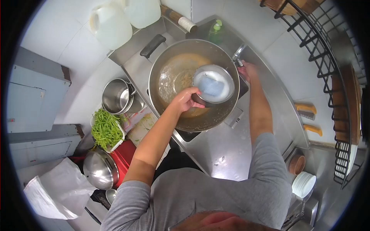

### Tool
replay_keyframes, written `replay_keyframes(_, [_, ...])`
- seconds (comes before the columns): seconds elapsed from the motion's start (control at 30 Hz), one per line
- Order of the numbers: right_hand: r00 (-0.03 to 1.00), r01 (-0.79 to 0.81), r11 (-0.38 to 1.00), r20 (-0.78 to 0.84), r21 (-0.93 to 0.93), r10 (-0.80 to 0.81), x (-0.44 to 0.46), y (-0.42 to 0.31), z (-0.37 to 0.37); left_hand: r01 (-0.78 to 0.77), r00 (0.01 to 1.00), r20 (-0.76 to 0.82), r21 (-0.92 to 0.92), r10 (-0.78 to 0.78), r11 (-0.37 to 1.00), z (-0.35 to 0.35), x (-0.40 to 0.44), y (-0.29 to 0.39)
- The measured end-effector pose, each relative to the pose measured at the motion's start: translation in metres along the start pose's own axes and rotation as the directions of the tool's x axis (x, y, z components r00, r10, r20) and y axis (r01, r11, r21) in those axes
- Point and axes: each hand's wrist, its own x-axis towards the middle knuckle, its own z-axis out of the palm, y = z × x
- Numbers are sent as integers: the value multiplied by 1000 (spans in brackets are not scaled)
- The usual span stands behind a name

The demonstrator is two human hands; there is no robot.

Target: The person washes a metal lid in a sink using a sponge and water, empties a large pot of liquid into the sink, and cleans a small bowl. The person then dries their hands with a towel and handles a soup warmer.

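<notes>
A steel counter [227, 154] carries a very wide metal pot [165, 71] at its far end, filling most of the depth from front edge to back edge. Cloudy, brownish liquid lies in the pot. Its rim reaches close to the counter's front edge, so a forearm leaning on it could shift it and slop liquid over that edge.

Inside the pot's right side, a metal bowl [231, 82] holds foamy water and a pale blue cloth or sponge [212, 87]. The left hand [186, 100] is partly closed, thumb and fingers pinching the bowl's near-left rim. Wet, soapy skin and a one-sided hold could let the bowl tip, spilling suds or the cloth into the pot. The right hand [248, 72] is at the tap [239, 51], fingers bent; how tightly they close cannot be told. A strong flow could splash over the bowl.

Around: a black wire rack juts in at the upper right; two translucent jugs [110, 29] stand beyond the counter's far-left corner; a white bag [59, 188], cut greens [106, 129] and a steel pan [115, 94] are at left. Orange-handled knives [306, 109] lie past the back edge. The pot's black-gripped handle [153, 46] sticks out, and a green soap bottle [216, 34] crowds the tap, both easily knocked.
</notes>
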Motion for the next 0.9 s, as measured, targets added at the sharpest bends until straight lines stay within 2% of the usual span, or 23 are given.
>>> replay_keyframes(0.03, [986,162,971,-20,-176,-168,4,6,-2,-2,1000,-7,-12,2,1000,4,1,1])
replay_keyframes(0.1, [874,434,750,31,-499,-485,8,20,-5,-15,999,-37,-17,14,1000,11,1,3])
replay_keyframes(0.17, [718,505,308,194,-807,-668,-31,-4,10,-25,997,-67,-6,25,1000,14,5,3])
replay_keyframes(0.2, [636,471,45,304,-881,-709,-48,-13,13,-28,996,-80,8,28,1000,13,8,3])
replay_keyframes(0.3, [616,545,75,338,-835,-712,-46,-20,1,-31,996,-83,5,31,1000,15,15,3])
replay_keyframes(0.4, [682,494,389,69,-778,-728,-75,-35,17,-44,995,-86,3,44,999,18,17,5])
replay_keyframes(0.43, [794,522,631,56,-574,-605,-91,-41,31,-47,995,-90,5,48,999,18,17,5])
replay_keyframes(0.47, [879,470,820,88,-328,-469,-108,-46,47,-25,998,-65,10,25,1000,14,22,5])
replay_keyframes(0.5, [929,345,936,161,-63,-332,-119,-47,59,-1,999,-38,17,2,1000,7,30,5])
replay_keyframes(0.57, [838,310,944,503,-117,-213,-119,-41,75,21,1000,-16,44,-20,999,7,37,6])
replay_keyframes(0.67, [785,-128,992,613,15,92,-114,-39,93,9,1000,-25,83,-7,997,15,35,7])
replay_keyframes(0.77, [739,-188,969,674,163,30,-112,-31,102,-27,999,-14,96,29,995,25,30,11])
replay_keyframes(0.87, [746,-224,972,655,75,121,-115,-33,105,-25,1000,6,100,24,995,25,32,12])
replay_keyframes(0.9, [760,-217,968,645,128,85,-116,-32,105,-1,1000,27,104,-2,995,23,39,13])
